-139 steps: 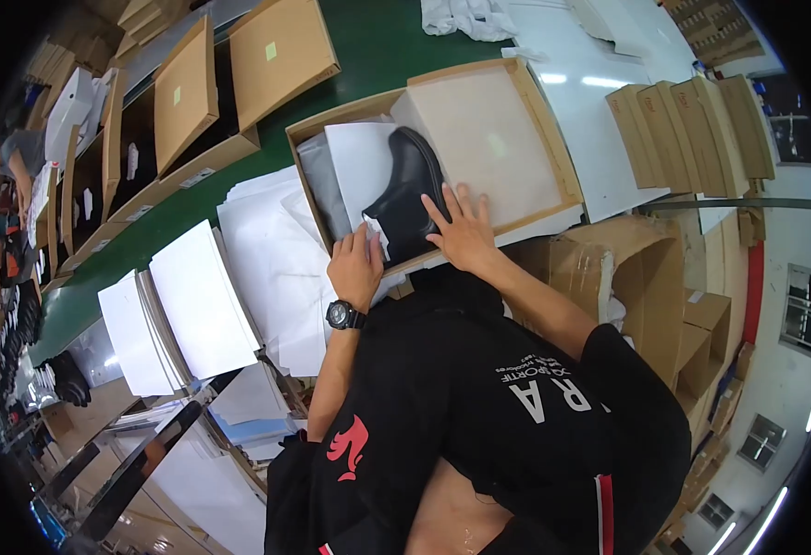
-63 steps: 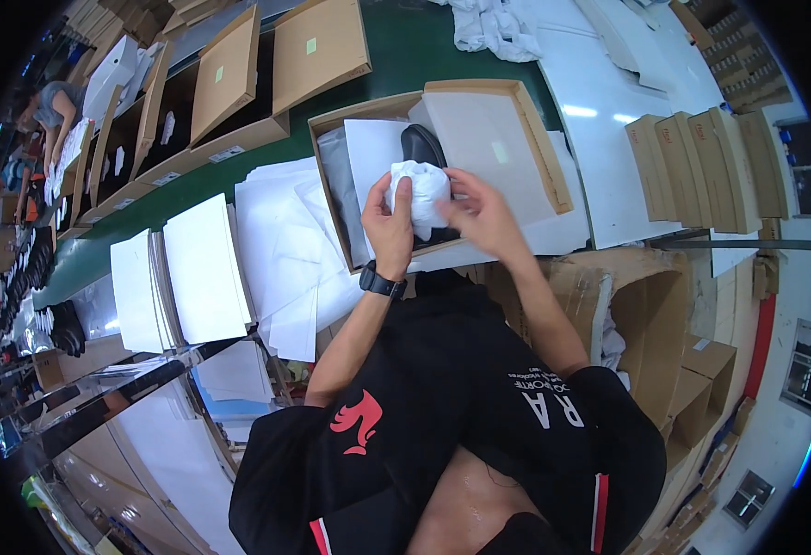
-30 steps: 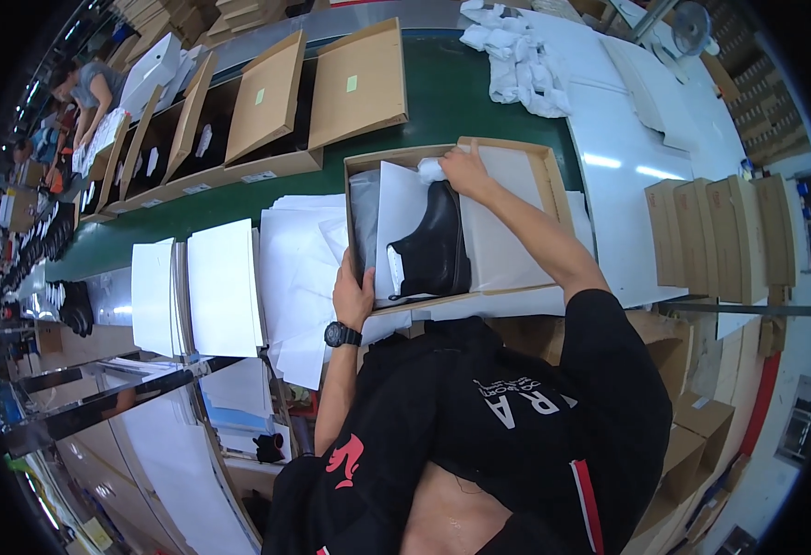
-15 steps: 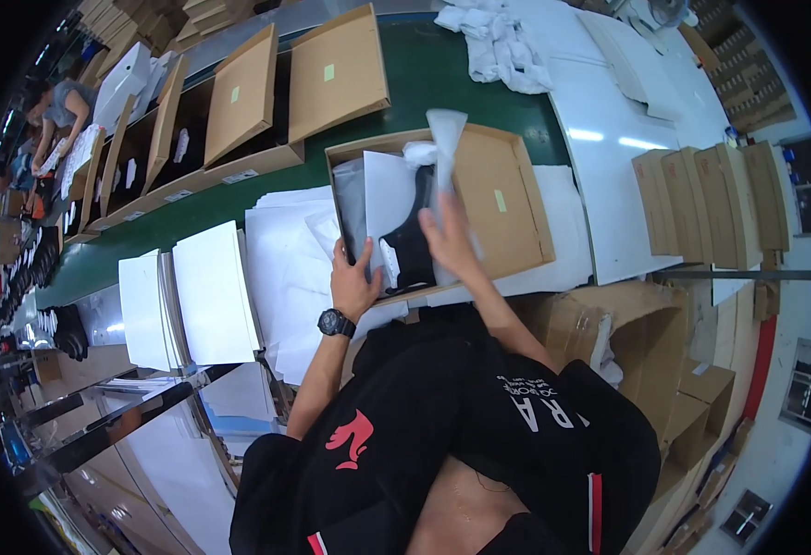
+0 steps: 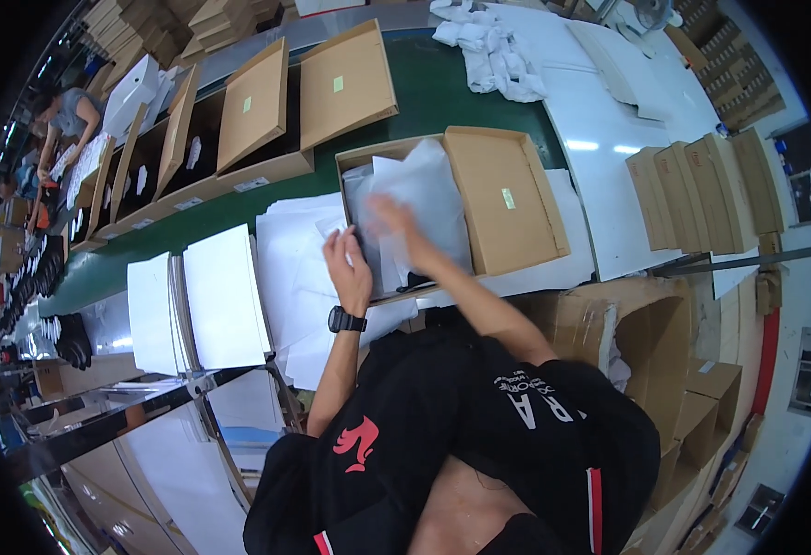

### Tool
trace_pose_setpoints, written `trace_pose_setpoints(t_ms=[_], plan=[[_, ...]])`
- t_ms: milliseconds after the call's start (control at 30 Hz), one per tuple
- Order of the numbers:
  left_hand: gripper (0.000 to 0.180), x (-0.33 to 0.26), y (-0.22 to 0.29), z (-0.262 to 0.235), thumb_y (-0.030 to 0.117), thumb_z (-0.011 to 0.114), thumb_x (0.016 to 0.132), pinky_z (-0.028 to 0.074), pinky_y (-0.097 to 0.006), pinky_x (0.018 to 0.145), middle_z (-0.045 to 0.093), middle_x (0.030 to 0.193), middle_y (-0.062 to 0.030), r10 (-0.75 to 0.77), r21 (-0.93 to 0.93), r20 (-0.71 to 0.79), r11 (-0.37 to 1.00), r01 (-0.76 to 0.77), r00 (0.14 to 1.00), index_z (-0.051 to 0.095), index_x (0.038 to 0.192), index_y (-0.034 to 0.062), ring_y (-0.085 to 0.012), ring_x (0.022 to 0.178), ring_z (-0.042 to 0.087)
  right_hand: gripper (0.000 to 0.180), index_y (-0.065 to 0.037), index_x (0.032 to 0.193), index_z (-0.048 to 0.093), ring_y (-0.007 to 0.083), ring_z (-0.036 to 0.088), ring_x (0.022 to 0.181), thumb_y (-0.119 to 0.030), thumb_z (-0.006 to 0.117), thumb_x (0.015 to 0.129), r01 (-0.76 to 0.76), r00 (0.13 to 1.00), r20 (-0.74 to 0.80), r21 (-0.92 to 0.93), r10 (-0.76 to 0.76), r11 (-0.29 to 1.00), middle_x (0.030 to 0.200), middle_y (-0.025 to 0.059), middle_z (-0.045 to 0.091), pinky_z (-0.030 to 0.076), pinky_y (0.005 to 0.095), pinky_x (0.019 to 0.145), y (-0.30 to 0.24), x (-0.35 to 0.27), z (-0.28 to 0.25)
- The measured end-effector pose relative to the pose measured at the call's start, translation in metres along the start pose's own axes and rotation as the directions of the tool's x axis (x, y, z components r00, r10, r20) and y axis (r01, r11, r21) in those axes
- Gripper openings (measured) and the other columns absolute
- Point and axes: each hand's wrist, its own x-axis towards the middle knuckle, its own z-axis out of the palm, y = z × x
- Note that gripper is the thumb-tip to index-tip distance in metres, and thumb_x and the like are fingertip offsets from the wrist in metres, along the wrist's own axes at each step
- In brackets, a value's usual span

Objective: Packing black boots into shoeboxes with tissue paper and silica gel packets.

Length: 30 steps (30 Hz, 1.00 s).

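An open brown shoe box with its lid hinged to the right lies on the green belt in front of me. White tissue paper is folded over its contents, and only a sliver of a black boot shows at the near edge. My right hand, blurred by motion, lies flat on the tissue inside the box. My left hand, with a black wristwatch, rests against the box's left wall, beside loose white sheets.
More open shoe boxes stand along the green conveyor belt to the left. Stacks of white sheets lie near me. Crumpled white paper and flat brown boxes sit to the right. Another person works far left.
The tissue that my right hand held raised over the box half a second ago now lies down over the black boot. My left hand has stayed at the box's left wall.
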Motion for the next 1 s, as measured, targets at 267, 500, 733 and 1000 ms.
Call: trace_pose_setpoints(t_ms=[267, 500, 733, 1000], plan=[[0.036, 0.059, 0.08, 0.018, 0.03, 0.056, 0.099, 0.041, -0.05, 0.107, 0.047, 0.143, -0.0231, 0.43, -0.134, 0.408, 0.901, -0.413, 0.806, 0.062, 0.13, 0.0129, -0.0446, 0.13, 0.045, 0.036, -0.003, 0.121, 0.065, 0.0364, 0.062, 0.111, -0.023, 0.067, 0.09, -0.123, 0.976, 0.192, 0.077, 0.106, 0.989, 0.121, 0.0189, 0.064, 0.048, 0.0452, 0.096, -0.087, -0.087, -0.05], [0.077, 0.085, 0.013, 0.077, 0.057, 0.055, 0.094, 0.029, -0.067, 0.11, 0.022, 0.157, -0.033, -0.025, 0.496, 0.572, 0.806, -0.322, 0.82, 0.031, 0.156, 0.019, -0.0588, 0.137, 0.033, 0.034, -0.003, 0.112, 0.066, 0.0227, 0.069, 0.09, -0.033, 0.056, 0.102, -0.794, 0.334, 0.024, 0.546, 0.942, 0.267, 0.1, 0.0108, 0.07, 0.056, 0.0351, 0.081, -0.001, -0.214, -0.115], [0.07, 0.028, 0.007, 0.013, 0.045, 0.063, 0.093, 0.034, -0.047, 0.114, 0.037, 0.15, -0.035, -0.014, 0.052, 0.459, 0.999, -0.012, 0.888, 0.044, 0.147, 0.0042, -0.0502, 0.14, 0.036, 0.064, -0.004, 0.142, 0.046, 0.0245, 0.052, 0.127, -0.05, 0.054, 0.098, 0.313, 0.357, -0.231, 0.943, 0.905, 0.117, 0.136, 0.0109, 0.055, 0.041, 0.0461, 0.106, 0.018, -0.169, -0.135], [0.117, 0.058, -0.021, -0.069, 0.092, 0.034, 0.08, 0.045, -0.052, 0.1, 0.032, 0.151, -0.0335, -0.501, -0.39, 0.643, 0.436, 0.811, 0.579, 0.01, 0.161, 0.0104, -0.0438, 0.116, 0.057, 0.101, 0.0, 0.155, 0.025, 0.0295, 0.047, 0.134, -0.025, 0.085, 0.078, -0.324, 0.939, -0.041, 0.228, 0.342, 0.918, 0.15, 0.0197, 0.043, 0.039, 0.04, 0.111, -0.055, -0.112, -0.088]])
